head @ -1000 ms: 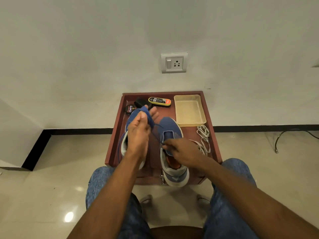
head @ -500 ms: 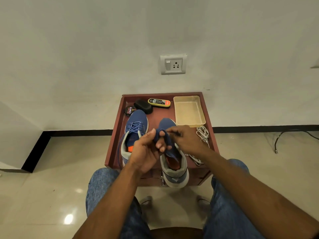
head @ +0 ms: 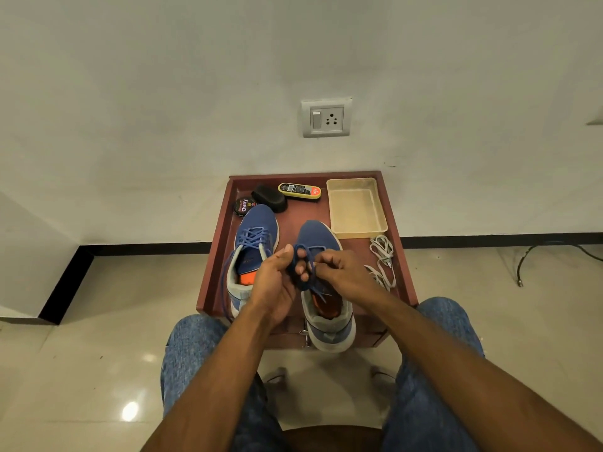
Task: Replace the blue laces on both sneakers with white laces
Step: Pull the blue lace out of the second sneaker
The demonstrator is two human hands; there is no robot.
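Your left hand point(head: 277, 282) and right hand point(head: 339, 269) pinch the blue lace point(head: 301, 278), coiled above the bare right sneaker point(head: 321, 243). Left sneaker point(head: 254, 243) remains laced; white laces point(head: 381, 259) lie untouched.

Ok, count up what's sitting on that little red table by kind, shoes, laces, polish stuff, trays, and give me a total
Sneakers: 2, left sneaker still laced, right sneaker unlaced
Removed blue lace, held in both hands above the table: 1
White laces, one bundle: 1
Polish items: 3, round tin, black applicator, yellow-and-black bottle
Beige tray: 1
Total: 8
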